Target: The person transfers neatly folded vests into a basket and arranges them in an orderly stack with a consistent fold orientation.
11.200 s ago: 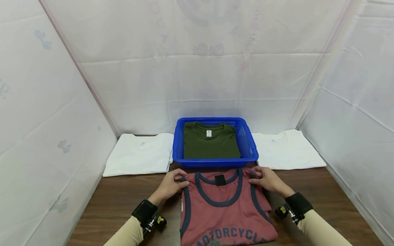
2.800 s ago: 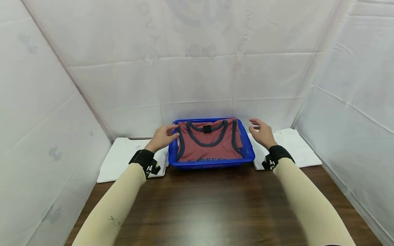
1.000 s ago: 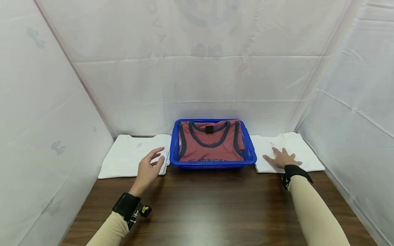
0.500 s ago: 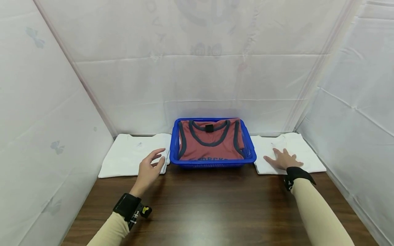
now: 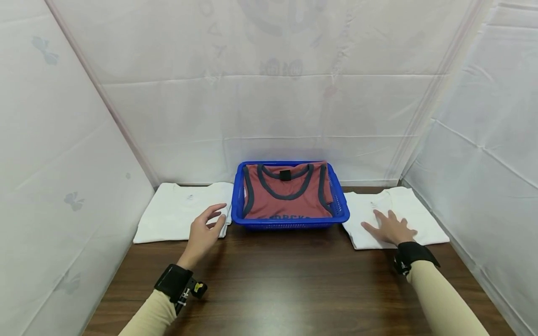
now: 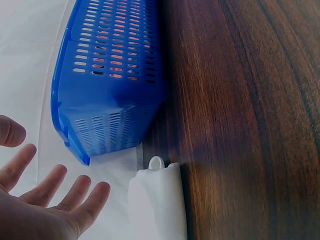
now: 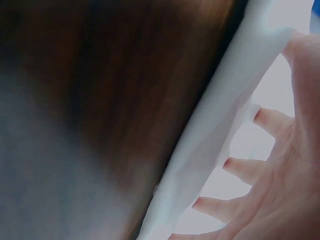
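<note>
My right hand (image 5: 392,228) presses with spread fingers on a folded white T-shirt (image 5: 414,205) to the right of the blue basket (image 5: 290,223). In the right wrist view its fingertips (image 7: 232,164) rest on the white cloth. My left hand (image 5: 204,233) hovers, fingers relaxed and apart, near the inner edge of another folded white T-shirt (image 5: 168,212) on the left; it holds nothing. In the basket lies a folded red tank top (image 5: 269,205) with dark blue trim and a black neck label. The green T-shirt from the earliest frame is hidden.
A dark brown wooden table (image 5: 273,275) spreads in front of the basket. White sheeting (image 5: 269,107) walls the place at the back, left and right. Behind the basket, the back sheet stands close to its rim.
The red tank top went from the table into the basket. Lately my right hand has come down on the right white T-shirt and slid it toward me. My left hand stays still.
</note>
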The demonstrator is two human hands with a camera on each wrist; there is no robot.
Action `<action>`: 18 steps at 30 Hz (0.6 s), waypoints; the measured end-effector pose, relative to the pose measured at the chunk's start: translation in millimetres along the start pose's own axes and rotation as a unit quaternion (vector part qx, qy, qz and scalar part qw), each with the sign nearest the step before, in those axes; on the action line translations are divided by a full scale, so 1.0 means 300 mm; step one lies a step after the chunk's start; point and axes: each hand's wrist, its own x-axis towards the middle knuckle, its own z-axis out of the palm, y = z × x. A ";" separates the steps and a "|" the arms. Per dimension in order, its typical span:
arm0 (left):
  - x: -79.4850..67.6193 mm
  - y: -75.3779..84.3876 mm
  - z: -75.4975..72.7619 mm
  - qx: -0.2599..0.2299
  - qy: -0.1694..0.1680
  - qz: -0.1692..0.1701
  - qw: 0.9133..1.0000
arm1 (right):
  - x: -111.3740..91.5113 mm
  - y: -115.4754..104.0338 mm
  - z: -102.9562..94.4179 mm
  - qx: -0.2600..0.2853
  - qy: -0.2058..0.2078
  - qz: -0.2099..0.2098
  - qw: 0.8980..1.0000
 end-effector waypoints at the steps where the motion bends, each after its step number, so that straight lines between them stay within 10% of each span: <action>1: 0.000 0.001 0.000 -0.001 0.001 -0.001 1.000 | -0.008 0.000 0.003 -0.002 -0.001 0.001 1.000; 18: -0.002 0.007 0.007 0.003 -0.014 0.000 1.000 | -0.130 0.025 0.067 -0.021 0.020 -0.021 0.999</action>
